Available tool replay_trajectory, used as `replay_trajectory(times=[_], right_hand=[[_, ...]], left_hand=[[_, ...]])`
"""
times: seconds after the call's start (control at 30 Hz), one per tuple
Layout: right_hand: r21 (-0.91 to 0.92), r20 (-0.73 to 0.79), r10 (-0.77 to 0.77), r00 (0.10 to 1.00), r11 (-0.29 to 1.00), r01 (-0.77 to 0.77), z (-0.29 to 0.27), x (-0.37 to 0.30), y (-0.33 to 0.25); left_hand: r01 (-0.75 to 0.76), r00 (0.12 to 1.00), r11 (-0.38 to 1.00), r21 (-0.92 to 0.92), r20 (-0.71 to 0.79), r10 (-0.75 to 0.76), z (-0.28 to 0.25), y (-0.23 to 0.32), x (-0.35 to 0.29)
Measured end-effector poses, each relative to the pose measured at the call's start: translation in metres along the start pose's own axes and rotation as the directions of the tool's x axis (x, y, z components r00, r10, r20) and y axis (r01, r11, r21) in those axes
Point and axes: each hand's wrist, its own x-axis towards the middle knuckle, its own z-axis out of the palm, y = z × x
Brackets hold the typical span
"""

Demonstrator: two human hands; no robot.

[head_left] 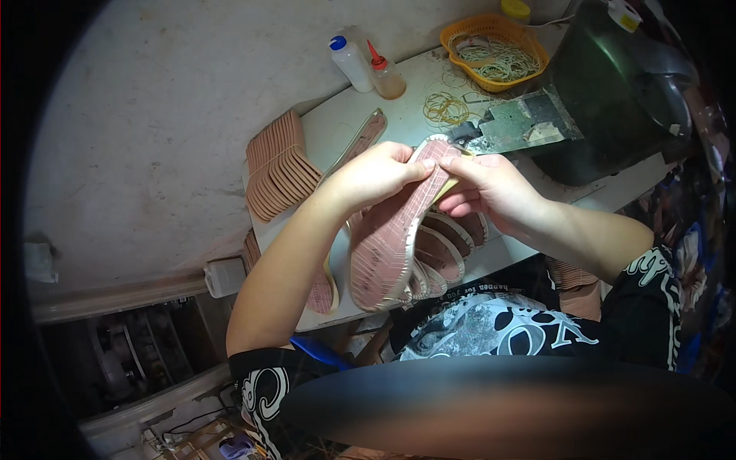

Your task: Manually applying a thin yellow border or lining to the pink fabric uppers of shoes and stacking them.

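on my feed i have both hands close together over the bench (406, 115), one pink sole (387, 245) gripped between them. my left hand (383, 175) is gathered tight, its thumb pressed on the sole's narrow far end; my right hand (491, 188) pinches the edge of that same end, thumb on top, fingers curled below. the wide end slopes back below my left hand, its rim edged in cream. below my right hand more soles (438, 257) lie overlapping, and left of my left hand sits a banded stack (280, 172). beyond the hands i see a blue-capped bottle (353, 67), a red-tipped bottle (389, 83) and an orange basket (479, 27) of pale bands (502, 65)
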Motion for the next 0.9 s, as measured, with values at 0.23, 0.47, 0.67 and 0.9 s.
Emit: replay_trajectory(times=[0.23,0.47,0.67,0.9], right_hand=[[-0.141,0.104,0.086,0.991,0.987,-0.071,-0.019,-0.006,-0.001],[-0.200,0.213,0.082,0.974,0.979,-0.038,-0.057,-0.050,0.003],[-0.064,0.138,-0.079,0.987,0.994,0.089,-0.055,-0.033,0.012],[0.258,0.161,-0.201,0.966,0.954,0.155,0.000,-0.010,0.031]], left_hand=[[0.118,0.992,0.940,-0.319,-0.006,-0.127,0.012,0.015,-0.003],[0.109,0.987,0.940,-0.323,-0.074,-0.140,0.007,0.009,0.007],[0.062,0.933,0.982,-0.178,-0.340,-0.120,-0.001,0.005,0.014],[-0.157,0.879,0.943,-0.292,-0.476,-0.001,-0.002,-0.012,0.017]])
